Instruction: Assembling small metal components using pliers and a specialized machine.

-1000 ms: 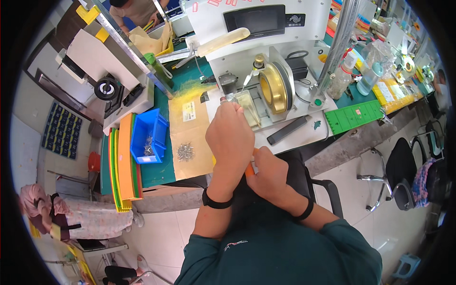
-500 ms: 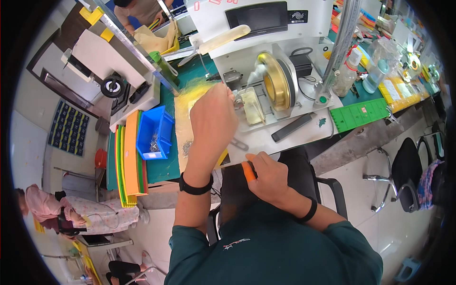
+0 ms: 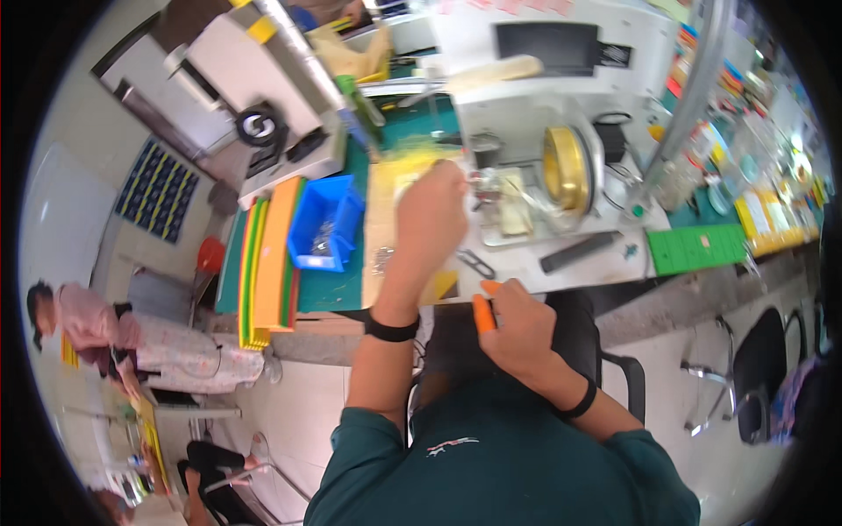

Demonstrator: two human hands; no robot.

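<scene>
My left hand (image 3: 433, 215) is closed, its wrist bent over the front left of a white bench machine (image 3: 500, 96). Its fingertips point away from me, so whatever they pinch is hidden. Right of it, in the machine, is a gold-coloured wheel (image 3: 576, 171), with a pale yellowish block (image 3: 515, 215) beside it. Lower down, at the bench edge, my right hand (image 3: 517, 329) is closed, with orange covers on some fingers. Something dark shows between thumb and forefinger, too blurred to name. A dark elongated metal piece (image 3: 476, 263) lies on the machine base between the hands.
Left of my left arm are small metal parts (image 3: 383, 260) on a brown sheet dusted yellow, a blue bin (image 3: 326, 223) with more parts, and upright coloured trays (image 3: 279, 254). A black bar (image 3: 579, 252) and green tray (image 3: 695, 249) lie to the right.
The whole view has swung, so the bench and both hands sit further right in the picture. Against the machine, both closed hands keep nearly the same places.
</scene>
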